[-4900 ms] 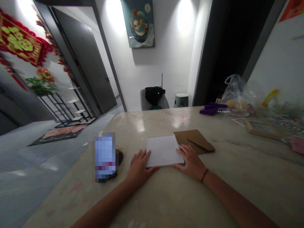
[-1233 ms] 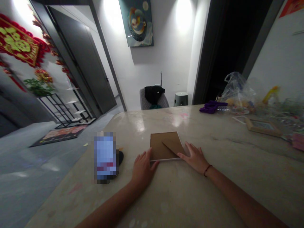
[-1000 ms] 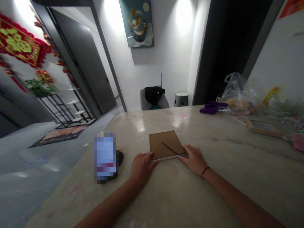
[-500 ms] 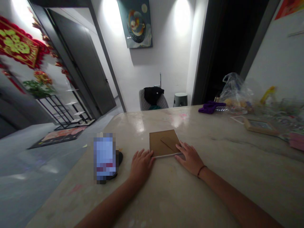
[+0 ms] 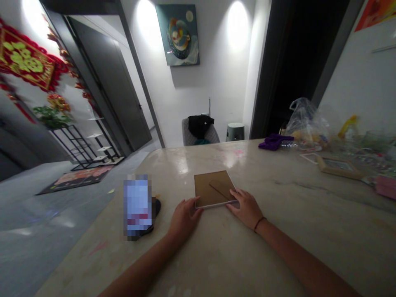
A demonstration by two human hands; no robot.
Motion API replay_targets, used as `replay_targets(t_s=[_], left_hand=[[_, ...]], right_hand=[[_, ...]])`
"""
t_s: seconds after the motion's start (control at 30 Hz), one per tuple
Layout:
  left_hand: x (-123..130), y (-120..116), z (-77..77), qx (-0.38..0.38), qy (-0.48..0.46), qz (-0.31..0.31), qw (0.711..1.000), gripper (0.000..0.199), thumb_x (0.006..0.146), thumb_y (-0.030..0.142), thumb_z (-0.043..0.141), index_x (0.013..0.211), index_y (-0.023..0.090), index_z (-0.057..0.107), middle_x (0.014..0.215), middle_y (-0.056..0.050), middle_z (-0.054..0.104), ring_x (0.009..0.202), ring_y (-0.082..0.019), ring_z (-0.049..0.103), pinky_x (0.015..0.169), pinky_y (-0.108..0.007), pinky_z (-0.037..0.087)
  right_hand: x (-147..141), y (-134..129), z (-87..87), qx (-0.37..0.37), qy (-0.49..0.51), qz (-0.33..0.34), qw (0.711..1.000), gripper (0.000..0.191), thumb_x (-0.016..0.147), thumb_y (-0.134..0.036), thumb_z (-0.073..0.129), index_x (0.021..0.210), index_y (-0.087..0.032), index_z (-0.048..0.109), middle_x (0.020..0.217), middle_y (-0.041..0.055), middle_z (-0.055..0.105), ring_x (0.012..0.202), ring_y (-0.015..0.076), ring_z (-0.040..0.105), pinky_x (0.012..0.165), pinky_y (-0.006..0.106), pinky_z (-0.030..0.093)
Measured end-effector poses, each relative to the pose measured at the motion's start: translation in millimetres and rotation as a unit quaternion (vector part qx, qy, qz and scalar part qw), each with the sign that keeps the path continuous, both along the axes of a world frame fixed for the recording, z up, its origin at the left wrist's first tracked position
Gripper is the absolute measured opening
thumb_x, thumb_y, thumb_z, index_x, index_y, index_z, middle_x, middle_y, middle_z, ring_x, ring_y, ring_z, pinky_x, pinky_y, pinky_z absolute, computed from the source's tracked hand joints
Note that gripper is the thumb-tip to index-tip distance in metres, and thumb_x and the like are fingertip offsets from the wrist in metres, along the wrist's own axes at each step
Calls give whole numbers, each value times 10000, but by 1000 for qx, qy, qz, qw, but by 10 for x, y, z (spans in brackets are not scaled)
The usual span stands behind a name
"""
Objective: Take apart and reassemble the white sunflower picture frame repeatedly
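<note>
A picture frame (image 5: 213,190) lies face down on the marble-patterned table, its brown backboard up and a thin white rim around it. A narrow stand leg lies slantwise across the backboard. My left hand (image 5: 185,216) grips the near left corner, with the fingertips on the board and the thumb at the front edge. At the near right corner, my right hand (image 5: 246,208) holds the frame the same way, its thumb along the front edge. A dark red cord circles the right wrist.
A phone with a blurred screen (image 5: 137,206) stands on a dark holder to the left. Towards the right lie a purple cloth (image 5: 274,141), a wooden picture frame (image 5: 338,166), a clear plastic bag (image 5: 306,123) and a pink item (image 5: 386,186). Behind the table is a chair (image 5: 185,132).
Both hands have closed more around the frame's near corners, the left fingers drawing together and the thumbs moving to the front edge. The frame stays nearly in place; the view has shifted slightly.
</note>
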State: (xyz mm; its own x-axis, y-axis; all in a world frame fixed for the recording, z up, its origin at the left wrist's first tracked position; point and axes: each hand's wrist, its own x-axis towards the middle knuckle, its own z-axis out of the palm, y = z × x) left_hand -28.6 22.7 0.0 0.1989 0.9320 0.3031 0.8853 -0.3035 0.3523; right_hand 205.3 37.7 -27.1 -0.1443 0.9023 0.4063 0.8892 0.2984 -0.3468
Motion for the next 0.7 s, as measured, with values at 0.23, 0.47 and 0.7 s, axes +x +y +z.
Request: replay_targets(t_s=[0.23,0.47,0.7], left_hand=[[2,-17,-13,28,49,15,998,310,812,338,509,1080,215,603,1149,-77,618,1142,-258,502,988,-432,344],[-122,83,104,87,-18,118,989,569,881,315,392,1387,178,173,905,-37,669,668,-148,619,638,-264,442],[-104,127,29,-2,113,91,989,666,867,156,359,1405,101,-31,815,-71,661,707,-159,607,652,-258,400]], right_hand=[[-45,-29,12,49,3,-4,999,511,783,-405,524,1209,-125,494,1202,170,531,1122,281,472,939,454,374],[224,1,249,149,64,-57,985,588,865,-201,288,1405,-76,91,785,92,609,715,205,562,697,353,468],[195,3,139,-42,-63,-94,993,803,708,-42,356,1413,-98,-24,697,73,638,521,179,552,498,277,393]])
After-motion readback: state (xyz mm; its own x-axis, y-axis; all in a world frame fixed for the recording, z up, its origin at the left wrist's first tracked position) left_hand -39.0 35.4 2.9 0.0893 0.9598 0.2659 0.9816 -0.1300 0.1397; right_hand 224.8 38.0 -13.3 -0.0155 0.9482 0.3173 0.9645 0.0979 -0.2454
